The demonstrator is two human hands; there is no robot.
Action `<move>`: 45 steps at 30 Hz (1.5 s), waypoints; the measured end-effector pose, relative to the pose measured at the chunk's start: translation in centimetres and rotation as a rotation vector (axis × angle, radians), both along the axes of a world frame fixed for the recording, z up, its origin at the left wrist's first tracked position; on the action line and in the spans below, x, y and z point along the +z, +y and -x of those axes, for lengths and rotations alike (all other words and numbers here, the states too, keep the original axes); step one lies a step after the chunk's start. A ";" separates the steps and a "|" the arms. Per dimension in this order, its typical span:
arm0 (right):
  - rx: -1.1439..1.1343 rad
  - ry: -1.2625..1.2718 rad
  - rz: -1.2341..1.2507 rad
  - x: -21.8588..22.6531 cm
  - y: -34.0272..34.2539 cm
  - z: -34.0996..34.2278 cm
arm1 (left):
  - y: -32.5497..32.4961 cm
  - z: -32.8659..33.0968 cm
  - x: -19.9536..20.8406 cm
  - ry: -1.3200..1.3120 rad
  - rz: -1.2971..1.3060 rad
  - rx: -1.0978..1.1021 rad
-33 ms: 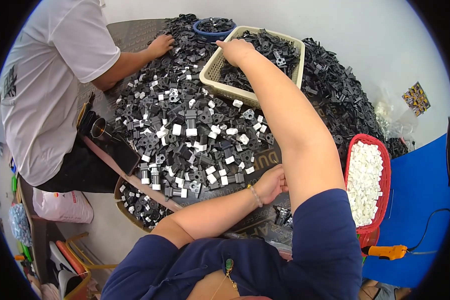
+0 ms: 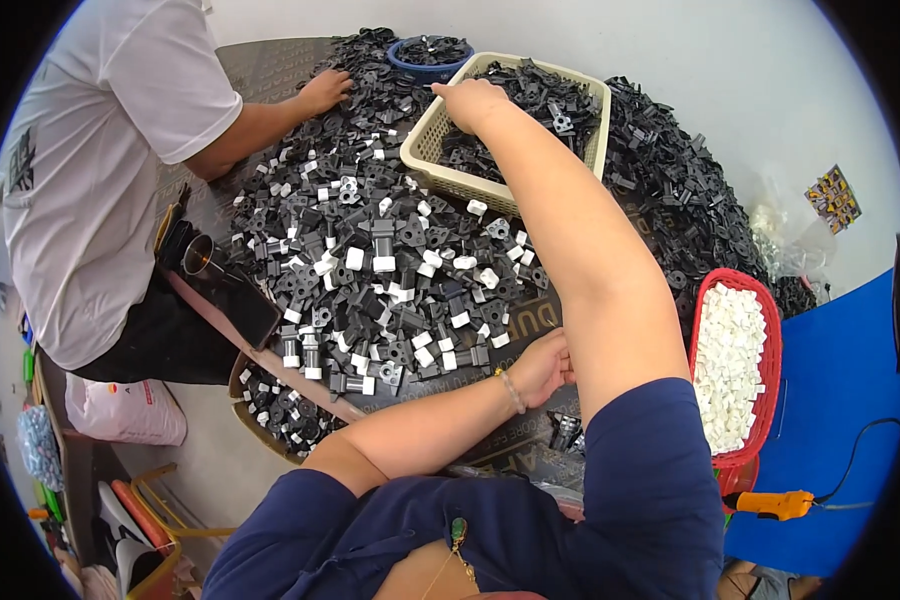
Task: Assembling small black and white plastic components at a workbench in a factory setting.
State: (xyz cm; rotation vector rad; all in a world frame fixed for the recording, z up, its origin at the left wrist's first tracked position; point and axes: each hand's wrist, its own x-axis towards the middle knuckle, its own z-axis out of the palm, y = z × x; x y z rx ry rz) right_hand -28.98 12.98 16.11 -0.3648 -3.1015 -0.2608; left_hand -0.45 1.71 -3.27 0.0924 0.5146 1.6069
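- The worktop [image 2: 280,62] spread under nearly everything, with printed lettering on its dark surface.
- A co-worker [image 2: 120,150] in a white shirt was at its left side, one hand [image 2: 325,92] at the edge of the heaped black parts.
- The black parts [image 2: 670,180] lay banked along the far and right sides, and more filled the cream basket.
- A pile of white-tipped parts [image 2: 382,245] covered the middle, between the co-worker and the person's arms.
- The cream basket [image 2: 460,187] stood at the far side, beyond that pile.
- The red basket [image 2: 772,350], full of white pieces [image 2: 732,365], was on the right.
- The blue bowl [image 2: 425,73], also holding black parts, stood just left of the cream basket.
- The right hand [image 2: 473,103] was over the cream basket's left rim, one finger stretched out leftward; one could not tell whether it gripped anything.
- The left hand [image 2: 542,368] was near the worktop's close edge, loosely curled, its fingertips partly hidden behind the right arm; any hold could not be made out.
- A beaded bracelet [image 2: 512,392] circled the left wrist.
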 end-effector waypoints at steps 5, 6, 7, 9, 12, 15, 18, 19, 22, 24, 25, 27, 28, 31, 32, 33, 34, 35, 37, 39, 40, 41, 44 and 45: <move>0.023 -0.005 0.008 -0.3 -1.5 0.7 | -0.4 0.2 1.5 -0.039 -0.029 -0.008; 0.015 -0.008 0.029 -0.2 -1.6 0.7 | -0.6 0.1 2.7 -0.047 0.000 -0.005; 0.006 -0.012 0.050 -0.2 -1.6 0.7 | -0.8 0.1 3.3 -0.056 0.030 -0.004; 0.024 0.030 0.081 -0.4 -1.3 1.2 | -0.6 0.1 2.8 -0.060 0.011 0.003; 0.043 0.095 0.103 -0.9 0.1 1.2 | -0.2 0.1 1.3 -0.040 -0.017 0.004; -0.004 0.087 0.076 -1.3 1.3 0.1 | -0.1 -0.2 1.1 -0.027 -0.008 0.001; -0.015 0.040 0.085 -1.1 0.9 -0.5 | 0.1 -0.1 0.4 -0.027 -0.003 0.018; -0.010 0.041 0.086 -1.0 0.4 -0.5 | 0.1 0.0 -0.1 -0.018 -0.013 0.031; -0.012 0.029 0.089 -1.4 0.8 -0.9 | 0.2 -0.1 0.3 -0.009 -0.003 0.029; 0.012 0.099 0.119 -1.7 1.1 -1.1 | -0.1 -0.2 0.6 0.003 0.007 0.032; 0.008 0.099 0.121 -1.9 1.3 -1.3 | -0.2 -0.2 0.8 0.015 0.015 0.036; 0.045 0.280 0.213 -2.7 3.2 -2.1 | -0.3 -0.3 1.5 0.024 0.037 0.032; 0.042 0.440 0.288 -3.0 4.7 -2.8 | -0.4 -0.2 1.8 0.037 0.059 0.041; -0.055 0.739 0.409 -2.6 10.5 -7.7 | -1.1 0.7 1.1 0.062 0.047 0.042; -0.140 0.778 0.444 -2.9 13.3 -10.4 | -1.2 0.9 1.2 0.064 0.058 0.041; -0.225 0.716 0.380 -3.7 16.7 -13.7 | -1.0 0.6 1.4 0.062 0.066 0.042; -0.309 0.654 0.313 -4.7 19.9 -17.0 | -0.7 0.3 1.3 0.053 0.058 0.037; -0.366 0.514 0.264 -5.8 22.0 -20.2 | -0.5 0.2 1.3 0.052 0.060 0.028; -0.436 0.233 0.342 -9.4 22.7 -25.1 | -0.5 0.1 1.1 0.047 0.066 0.012; -0.417 0.106 0.427 -12.4 20.2 -28.3 | -0.7 0.7 0.7 0.049 0.081 0.039; -0.393 0.120 0.384 -13.4 18.2 -29.5 | -0.8 0.8 0.7 0.050 0.080 0.037; -0.382 0.164 0.384 -14.0 17.6 -30.7 | -0.7 0.8 0.9 0.051 0.078 0.035; -0.358 0.236 0.434 -14.2 16.7 -31.5 | -0.6 0.6 1.0 0.054 0.074 0.045; -0.347 0.345 0.381 -13.9 16.8 -31.4 | -0.6 0.6 0.9 0.053 0.064 0.044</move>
